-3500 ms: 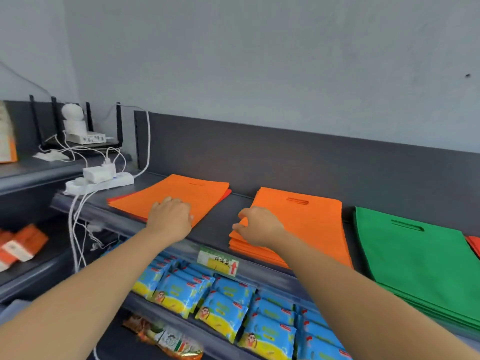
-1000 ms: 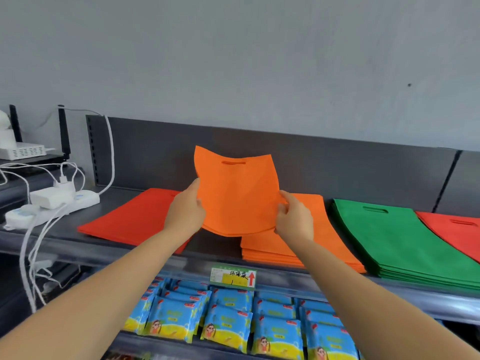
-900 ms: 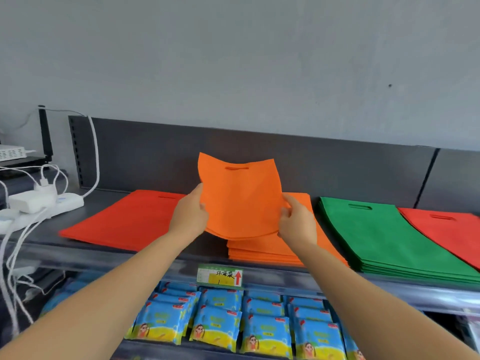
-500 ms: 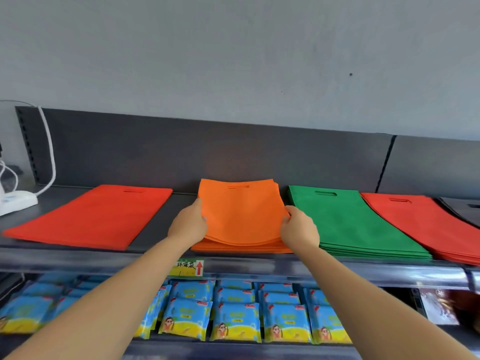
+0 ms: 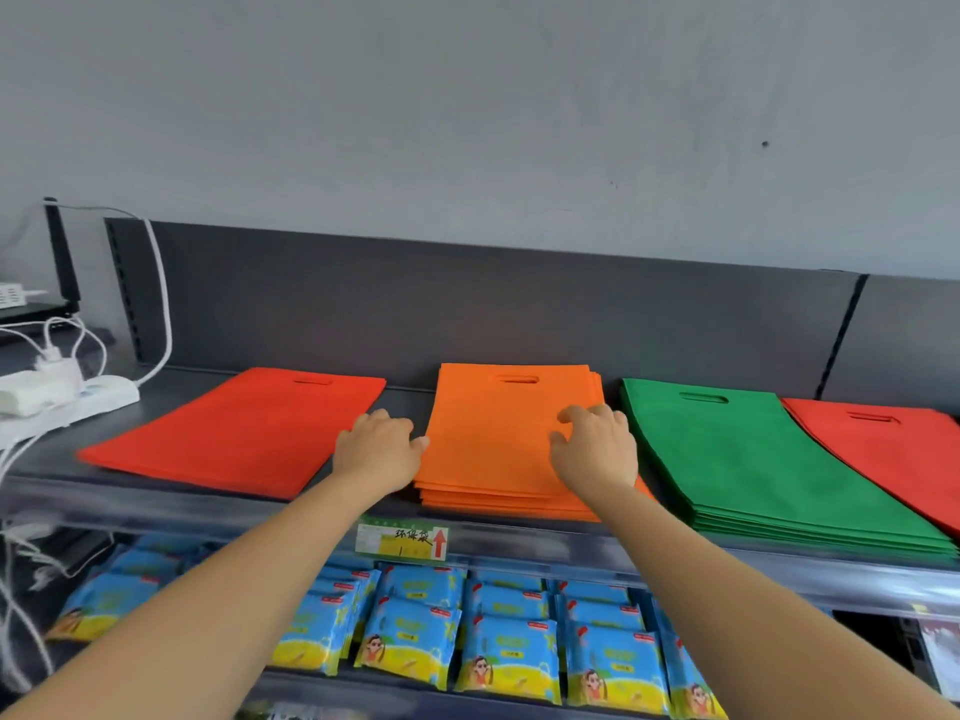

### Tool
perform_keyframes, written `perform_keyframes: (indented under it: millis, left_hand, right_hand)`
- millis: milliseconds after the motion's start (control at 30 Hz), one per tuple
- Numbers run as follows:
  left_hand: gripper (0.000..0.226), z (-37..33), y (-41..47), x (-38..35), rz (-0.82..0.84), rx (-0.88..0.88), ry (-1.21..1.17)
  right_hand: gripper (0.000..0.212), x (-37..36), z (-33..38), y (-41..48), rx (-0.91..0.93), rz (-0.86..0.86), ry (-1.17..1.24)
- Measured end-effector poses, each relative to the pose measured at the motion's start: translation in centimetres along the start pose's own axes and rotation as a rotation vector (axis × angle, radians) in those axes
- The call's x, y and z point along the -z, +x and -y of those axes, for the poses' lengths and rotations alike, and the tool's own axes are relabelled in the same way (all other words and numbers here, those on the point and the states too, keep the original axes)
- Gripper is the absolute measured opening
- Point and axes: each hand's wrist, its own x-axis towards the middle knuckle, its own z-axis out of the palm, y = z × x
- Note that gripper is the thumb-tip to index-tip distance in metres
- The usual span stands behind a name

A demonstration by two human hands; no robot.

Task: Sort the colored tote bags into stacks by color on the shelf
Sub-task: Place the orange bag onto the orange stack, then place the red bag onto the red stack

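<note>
Hands: the left hand (image 5: 376, 449) and the right hand (image 5: 597, 446) are both reaching over the shelf's front lip to the orange tote stack (image 5: 493, 444).
Left hand fingers: lying loosely extended and gripping nothing; the thumb is touching the stack's left edge, and the fingers are pointing into the bare strip beside it.
Right hand fingers: bending loosely, with the tips resting on the top orange bag near its right edge and pinching nothing.
Orange tote stack: lying flat mid-shelf (image 5: 156, 504), with its handle cut-outs toward the back panel (image 5: 363, 304); the layers are fanning out slightly at the front edge and the far right corner.
Left gap: a wedge of bare shelf is separating the orange tote stack from the red-orange tote stack (image 5: 244, 433), widening toward the front.
Right gap: the green tote stack (image 5: 737, 459) is sitting just beside the orange one, with a slim dark strip showing between them at the back; the right forearm is covering the front part.
Far right: a red tote stack (image 5: 893, 449) is lying against the green one's right side and running out of view.
Far left: a white power strip (image 5: 78, 402) with cables is sitting near the red-orange stack's back corner, apart from it.
Front lip: a price tag (image 5: 402, 543) is hanging below the orange tote stack; blue-and-yellow snack packets (image 5: 410, 631) are standing on the tier beneath.
</note>
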Motion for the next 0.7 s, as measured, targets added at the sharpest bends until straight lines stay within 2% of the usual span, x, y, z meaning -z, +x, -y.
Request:
perform_keyframes:
  millis: [133, 367, 467, 600, 700]
  left_hand:
    - [0.041, 4.7, 0.5, 1.3, -0.029, 0.062, 0.05]
    - [0.039, 14.6, 0.7, 2.9, -0.034, 0.182, 0.206]
    - [0.038, 18.5, 0.8, 2.9, -0.006, 0.245, 0.226]
    - [0.039, 22.6, 1.4, 2.9, 0.075, 0.323, 0.2]
    - [0.045, 25.2, 2.1, 2.7, 0.14, 0.369, 0.181]
  right_hand:
    - [0.035, -1.4, 6.0, 0.0, 0.178, 0.094, 0.125]
    - [0.034, -5.4, 16.3, -1.5, 0.454, 0.422, 0.196]
    - [0.033, -7.2, 19.2, -2.0, 0.457, 0.483, 0.206]
    - [0.046, -9.0, 21.6, -2.2, 0.41, 0.578, 0.174]
    - [0.054, -9.7, 22.6, -2.1, 0.393, 0.583, 0.138]
